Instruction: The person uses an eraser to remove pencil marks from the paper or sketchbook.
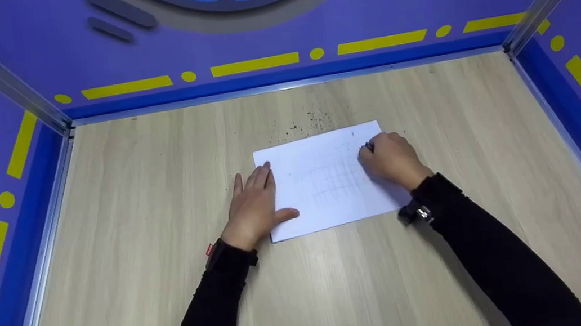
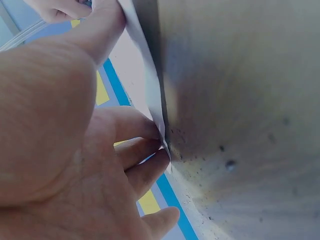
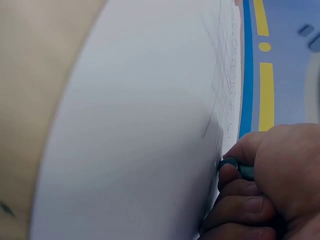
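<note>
A white sheet of paper (image 1: 330,203) lies on the table, with faint pencil lines (image 1: 335,176) crossing its middle. My left hand (image 1: 253,211) rests at the sheet's left edge, fingers extended and thumb spread onto the paper. The left wrist view shows those fingertips (image 2: 150,172) along the paper's edge. Near the upper right of the sheet, my right hand (image 1: 393,160) grips a small dark eraser (image 3: 245,171) between thumb and curled fingers. Most of the eraser is hidden inside that hand. In the right wrist view the hand is low against the paper.
Dark crumbs (image 1: 313,121) are scattered on the wooden table (image 1: 153,159) beyond the paper's far edge. Blue panels with yellow marks (image 1: 254,66) enclose the table at the back and both sides. Both wrists carry dark straps, and a small device (image 1: 416,213) sits at the right one.
</note>
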Demonstrator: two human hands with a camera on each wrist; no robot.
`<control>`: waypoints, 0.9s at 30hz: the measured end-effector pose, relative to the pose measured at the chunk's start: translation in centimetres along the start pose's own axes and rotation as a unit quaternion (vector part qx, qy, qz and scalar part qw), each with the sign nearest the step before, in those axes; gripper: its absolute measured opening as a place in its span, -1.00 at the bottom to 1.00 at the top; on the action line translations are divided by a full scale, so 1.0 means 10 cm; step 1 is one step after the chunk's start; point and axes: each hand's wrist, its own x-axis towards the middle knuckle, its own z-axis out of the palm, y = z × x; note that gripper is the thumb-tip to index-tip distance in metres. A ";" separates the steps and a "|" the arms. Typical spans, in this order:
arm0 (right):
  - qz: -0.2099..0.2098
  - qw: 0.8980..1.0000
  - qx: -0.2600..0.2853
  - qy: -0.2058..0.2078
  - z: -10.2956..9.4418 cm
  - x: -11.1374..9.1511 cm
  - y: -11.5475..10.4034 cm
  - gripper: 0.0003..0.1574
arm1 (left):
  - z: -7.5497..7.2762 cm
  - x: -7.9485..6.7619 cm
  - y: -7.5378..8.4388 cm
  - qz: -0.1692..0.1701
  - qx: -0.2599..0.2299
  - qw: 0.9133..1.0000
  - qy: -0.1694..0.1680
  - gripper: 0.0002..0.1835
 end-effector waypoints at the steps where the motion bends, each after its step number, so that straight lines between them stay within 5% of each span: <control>1: 0.000 1.000 -0.003 -0.002 0.00 0.00 -0.02 -0.42 | 0.00 0.00 0.00 -0.001 -0.003 1.000 0.000 0.24; 7: -0.009 0.999 0.000 -0.034 0.16 -0.03 -0.47 -0.47 | 0.00 0.00 0.00 0.000 0.003 1.000 -0.001 0.25; 16: -0.089 0.992 -0.045 -0.083 0.58 -0.05 -1.37 -0.46 | 0.00 0.01 0.00 0.015 0.009 1.000 0.015 0.25; 21: -0.097 0.989 -0.069 -0.082 0.68 -0.04 -1.41 -0.49 | 0.01 0.01 -0.01 0.013 0.004 1.000 0.019 0.24; 27: -0.076 0.994 -0.052 -0.052 0.55 0.00 -1.07 -0.53 | 0.00 0.00 -0.02 0.009 0.004 1.000 0.012 0.25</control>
